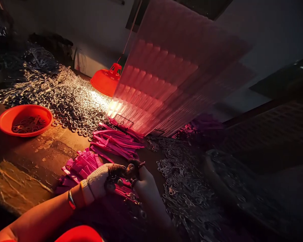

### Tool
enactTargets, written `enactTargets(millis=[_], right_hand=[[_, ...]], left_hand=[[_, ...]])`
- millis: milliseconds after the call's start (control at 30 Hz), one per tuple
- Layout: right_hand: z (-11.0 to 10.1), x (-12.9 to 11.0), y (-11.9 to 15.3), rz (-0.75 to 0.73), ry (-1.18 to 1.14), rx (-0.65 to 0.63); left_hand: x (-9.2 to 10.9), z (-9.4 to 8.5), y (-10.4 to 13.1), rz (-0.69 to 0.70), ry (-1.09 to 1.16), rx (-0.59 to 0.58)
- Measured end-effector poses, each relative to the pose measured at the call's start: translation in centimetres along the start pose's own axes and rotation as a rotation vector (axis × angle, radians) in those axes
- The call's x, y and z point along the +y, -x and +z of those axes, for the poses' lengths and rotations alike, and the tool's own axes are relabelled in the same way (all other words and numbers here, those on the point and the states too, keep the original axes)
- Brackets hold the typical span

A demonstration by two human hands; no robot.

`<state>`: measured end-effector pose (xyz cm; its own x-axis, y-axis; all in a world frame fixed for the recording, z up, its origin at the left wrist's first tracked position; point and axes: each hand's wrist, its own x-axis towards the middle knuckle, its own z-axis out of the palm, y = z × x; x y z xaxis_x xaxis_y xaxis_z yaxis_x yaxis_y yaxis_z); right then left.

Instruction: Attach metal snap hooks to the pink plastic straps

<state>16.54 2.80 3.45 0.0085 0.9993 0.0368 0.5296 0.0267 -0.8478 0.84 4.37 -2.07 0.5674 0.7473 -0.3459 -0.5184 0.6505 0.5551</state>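
Note:
My left hand (102, 179), in a pale knitted glove with dark fingertips, is closed, and small round metal rings (120, 182) show at its fingers. Its fingertips meet those of my right hand (142, 176), which is gloved, partly in shadow and also closed. What is pinched between the two hands is too dark to make out. Under and behind them lie bundles of flat pink straps (84, 163). More pink straps (114, 141) are stacked just beyond my hands.
A large heap of metal rings and clasps (73, 101) lies back left, beside a red bowl (25, 131) holding metal pieces. A red lamp (104, 82) hangs by clear hanging plastic sheets (154, 84). Metal hooks (184, 174) spread at right; a red rim (79, 234) shows below.

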Motion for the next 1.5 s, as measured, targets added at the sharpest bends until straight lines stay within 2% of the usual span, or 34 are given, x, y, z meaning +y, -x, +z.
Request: enactTargets(millis=[100, 267, 367, 500, 600, 733, 833, 933, 1100, 1167, 1267, 1333, 1367, 1433, 1500], right_hand=[[0.2, -0.2, 0.6, -0.023, 0.051, 0.009], [0.6, -0.9, 1.9, -0.054, 0.026, 0.02], [0.5, -0.7, 1.9, -0.043, -0.047, 0.082], [0.0, -0.1, 1.6, -0.031, -0.028, 0.123], [-0.1, 0.0, 2.0, -0.02, 0.025, 0.156], [0.3, 0.3, 2.7, -0.019, 0.045, 0.129], [0.6, 1.1, 3.1, -0.115, 0.209, 0.104], [0.5, 1.6, 3.3, -0.276, 0.494, 0.077], [-0.1, 1.5, 3.9, -0.403, 0.795, 0.14], [-0.3, 1.6, 4.2, -0.378, 0.819, 0.156], [-0.8, 2.0, 4.5, -0.154, 0.579, 0.057], [-1.6, 2.6, 4.4, 0.004, 0.319, -0.046], [-2.0, 2.9, 4.3, 0.05, 0.221, -0.069], [-3.0, 3.8, 3.9, 0.09, 0.117, -0.016], [-3.7, 4.8, 3.6, 0.11, 0.049, 0.104]], left_hand=[[0.4, 0.6, -0.1, 0.005, 0.002, 0.034], [1.5, 0.5, 0.3, -0.078, 0.226, 0.073], [1.8, -0.5, 0.8, -0.088, 0.211, -0.003], [1.9, -1.3, 1.3, -0.079, 0.138, -0.123], [1.7, -0.6, 1.4, -0.053, 0.035, -0.078], [1.0, 1.5, 1.6, 0.073, -0.315, 0.02], [0.6, 2.6, 2.1, 0.166, -0.554, 0.035], [0.7, 2.8, 2.3, 0.178, -0.701, 0.025], [0.6, 2.5, 1.1, 0.083, -0.625, 0.029], [0.4, 2.8, 0.6, 0.058, -0.554, 0.015], [0.4, 3.8, 0.0, -0.002, -0.541, 0.016], [0.9, 4.5, -0.9, -0.037, -0.659, 0.01], [1.3, 4.9, -1.7, -0.027, -0.815, -0.014], [2.3, 5.2, -3.9, 0.057, -1.256, -0.063], [3.2, 5.2, -7.0, 0.16, -1.665, -0.046]])
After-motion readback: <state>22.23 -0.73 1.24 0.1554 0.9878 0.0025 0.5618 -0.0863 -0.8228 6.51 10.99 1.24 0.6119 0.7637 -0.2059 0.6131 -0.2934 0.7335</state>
